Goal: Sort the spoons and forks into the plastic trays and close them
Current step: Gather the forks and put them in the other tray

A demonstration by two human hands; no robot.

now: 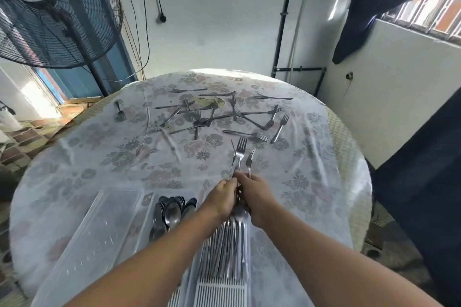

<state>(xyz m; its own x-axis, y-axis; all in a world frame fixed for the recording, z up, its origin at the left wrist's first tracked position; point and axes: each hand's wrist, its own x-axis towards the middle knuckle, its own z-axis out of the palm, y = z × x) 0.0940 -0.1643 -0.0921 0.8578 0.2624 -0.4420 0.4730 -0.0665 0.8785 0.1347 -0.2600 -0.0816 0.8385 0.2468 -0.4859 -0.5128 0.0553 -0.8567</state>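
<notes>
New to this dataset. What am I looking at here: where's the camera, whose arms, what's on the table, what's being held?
There is no robot here. One wide-angle camera sits on a person's head and looks forward and down, so the two bare arms coming in from the bottom edge are the wearer's own. The left hand and right hand meet over a bundle of forks, tines pointing away, and both grip the handles. Just below them a clear plastic tray already holds a row of forks. To its left lies a pile of spoons, and further left a clear plastic lid or tray. More loose forks lie scattered across the far side of the round table's floral cloth. A standing fan is behind.
</notes>
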